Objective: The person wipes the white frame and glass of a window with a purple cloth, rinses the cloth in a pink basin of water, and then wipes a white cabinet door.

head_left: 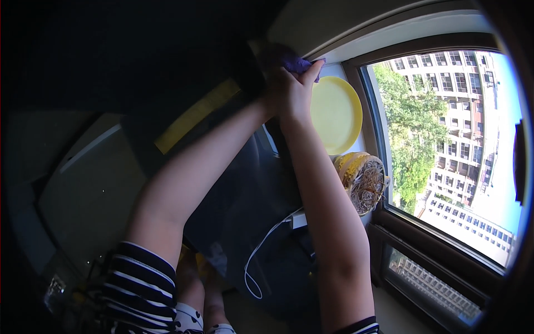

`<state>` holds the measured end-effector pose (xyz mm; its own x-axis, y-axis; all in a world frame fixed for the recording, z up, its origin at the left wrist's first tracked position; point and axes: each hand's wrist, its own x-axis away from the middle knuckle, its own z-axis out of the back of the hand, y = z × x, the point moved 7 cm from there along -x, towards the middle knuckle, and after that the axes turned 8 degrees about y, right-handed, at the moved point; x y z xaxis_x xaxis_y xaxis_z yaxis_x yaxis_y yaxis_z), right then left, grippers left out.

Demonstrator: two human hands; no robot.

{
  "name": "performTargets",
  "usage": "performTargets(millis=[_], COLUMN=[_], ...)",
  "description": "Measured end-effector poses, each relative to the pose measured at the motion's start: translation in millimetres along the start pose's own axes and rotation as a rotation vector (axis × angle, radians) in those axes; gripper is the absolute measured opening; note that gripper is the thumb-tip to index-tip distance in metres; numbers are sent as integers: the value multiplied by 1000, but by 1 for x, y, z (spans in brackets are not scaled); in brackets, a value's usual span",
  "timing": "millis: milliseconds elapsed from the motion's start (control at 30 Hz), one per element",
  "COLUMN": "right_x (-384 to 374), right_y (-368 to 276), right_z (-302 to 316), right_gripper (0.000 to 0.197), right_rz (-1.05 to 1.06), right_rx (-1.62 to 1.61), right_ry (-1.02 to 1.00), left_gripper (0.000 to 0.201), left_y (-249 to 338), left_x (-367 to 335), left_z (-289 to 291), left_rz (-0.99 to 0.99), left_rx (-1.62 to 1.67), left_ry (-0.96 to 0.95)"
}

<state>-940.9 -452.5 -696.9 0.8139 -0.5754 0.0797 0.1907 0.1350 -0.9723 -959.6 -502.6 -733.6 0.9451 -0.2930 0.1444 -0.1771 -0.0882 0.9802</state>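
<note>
One purple cloth (302, 65), upper centre of frame, pinched by my right hand (299, 101), left hand (278, 86) alongside, its grip I cannot tell

I have a bunched, soft-looking purple cloth (301, 65) gripped in my right hand (297, 100), at the far side of the scene, a little right of the middle. It is crumpled rather than spread flat. Its right part shows clear violet, with a small end beside my fingertip; its left part sinks into shadow, nearly black, so I can't make out where it ends on that side.
</note>
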Motion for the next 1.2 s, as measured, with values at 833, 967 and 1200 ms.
performTargets(millis=[833, 967, 1200], right_x=[20, 32, 48], right_y=[-231, -318, -487], right_z=[47, 69, 111], right_gripper=[93, 92, 82], right_rz=[154, 286, 639], right_rx=[-317, -250, -376], right_ry=[-69, 11, -130], left_gripper=[62, 57, 77], left_y=[254, 340, 507], left_x=[48, 58, 84], left_z=[-28, -33, -52], left_rz=[-36, -383, -1016], left_rx=[654, 570, 111], left_ry=[-17, 10, 5])
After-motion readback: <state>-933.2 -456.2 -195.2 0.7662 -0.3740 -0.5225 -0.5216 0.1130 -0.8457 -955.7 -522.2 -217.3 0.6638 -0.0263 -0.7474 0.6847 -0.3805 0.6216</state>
